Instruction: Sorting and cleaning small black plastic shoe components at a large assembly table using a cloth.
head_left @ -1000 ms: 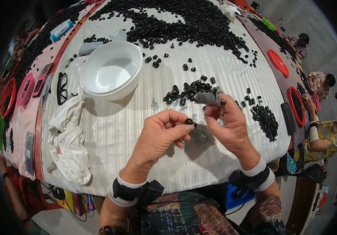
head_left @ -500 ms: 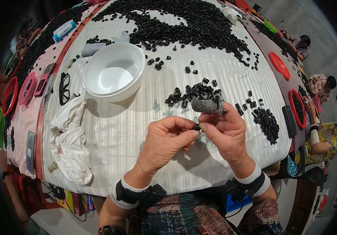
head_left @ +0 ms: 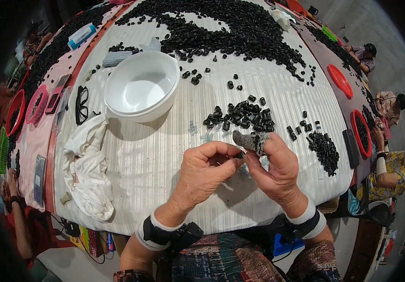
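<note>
My left hand [head_left: 200, 176] pinches a small black plastic part [head_left: 238, 155] between thumb and forefinger, over the near middle of the table. Against the other end of this part, my right hand [head_left: 279, 170] closes its thumb and a finger; something tiny and light shows at the tips, too small to name. A grey knitted finger sleeve [head_left: 248, 140] covers my right forefinger. Just beyond the hands lies a heap of black cylindrical parts [head_left: 249, 115]. Small thin metal springs [head_left: 206, 137] are scattered on the cloth beside it.
Left of the hands are a white bowl [head_left: 110, 101], eyeglasses [head_left: 81, 105] and a crumpled white cloth [head_left: 89, 183]. A pile of small black pieces [head_left: 325, 154] lies to the right. A large black heap [head_left: 259, 40] covers the far side. Other people sit around the neighbouring tables.
My right forefinger with the grey sleeve has bent down closer to the pinched part. Both hands stay together at nearly the same place; the whole view has shifted slightly.
</note>
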Tool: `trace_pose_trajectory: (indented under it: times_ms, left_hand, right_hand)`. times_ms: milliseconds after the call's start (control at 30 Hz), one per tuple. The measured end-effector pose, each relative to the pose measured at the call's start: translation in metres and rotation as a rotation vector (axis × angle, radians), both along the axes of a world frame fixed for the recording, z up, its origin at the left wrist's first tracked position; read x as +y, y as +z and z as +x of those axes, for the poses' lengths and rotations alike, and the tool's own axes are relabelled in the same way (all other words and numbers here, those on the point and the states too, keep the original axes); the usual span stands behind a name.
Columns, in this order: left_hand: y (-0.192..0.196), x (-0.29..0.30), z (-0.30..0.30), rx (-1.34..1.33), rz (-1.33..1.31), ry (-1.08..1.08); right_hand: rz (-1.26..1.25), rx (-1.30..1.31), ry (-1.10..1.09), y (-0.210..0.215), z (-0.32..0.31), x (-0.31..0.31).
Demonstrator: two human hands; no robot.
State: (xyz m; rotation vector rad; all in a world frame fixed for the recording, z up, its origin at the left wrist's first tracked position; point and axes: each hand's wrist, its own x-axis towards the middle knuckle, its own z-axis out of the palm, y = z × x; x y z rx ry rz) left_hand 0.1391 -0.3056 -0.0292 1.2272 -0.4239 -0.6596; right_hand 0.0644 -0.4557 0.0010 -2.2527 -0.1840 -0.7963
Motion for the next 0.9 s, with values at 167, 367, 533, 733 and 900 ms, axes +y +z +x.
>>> trace_pose_trajectory:
  times_ms: [167,367,533,733,900]
  left_hand:
    - [0.005,0.0,0.0,-0.014,0.01,-0.008]
    - [0.001,-0.001,-0.001,0.033,-0.021,-0.016]
    - [0.0,-0.001,-0.001,-0.023,0.021,-0.024]
    - [0.0,-0.001,-0.002,0.024,-0.036,-0.011]
    - [-0.002,-0.002,-0.002,0.038,-0.065,-0.015]
  right_hand:
    - [-0.022,-0.016,0.032,0.0,0.0,-0.004]
    - [-0.055,-0.029,0.017,-0.003,-0.004,-0.004]
    - [-0.162,-0.14,0.046,-0.004,-0.002,-0.004]
    - [0.026,-0.047,-0.019,-0.012,-0.005,-0.002]
    - [0.143,-0.085,-0.038,-0.019,-0.003,-0.003]
